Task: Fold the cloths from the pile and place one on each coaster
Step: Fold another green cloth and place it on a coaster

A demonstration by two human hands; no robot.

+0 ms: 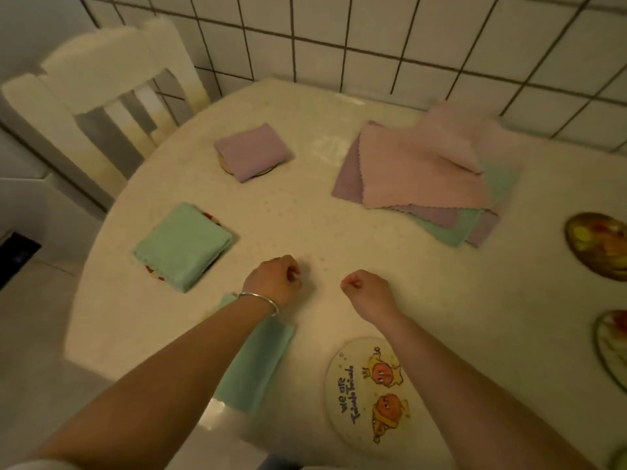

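Three folded cloths are down, and both hands hold nothing.

Left hand (278,278) and right hand (364,288) have curled fingers over the round pale worktop (339,239). The loose pile of pink, purple and green cloths (424,178) lies far right. I think the next move is to take the top one, fold it, and lay it on the near round cartoon coaster (366,388).

Pink cloth (424,171) topped the pile; green folded cloth (183,245), lilac folded cloth (254,150), cartoon-printed white coaster (369,391).
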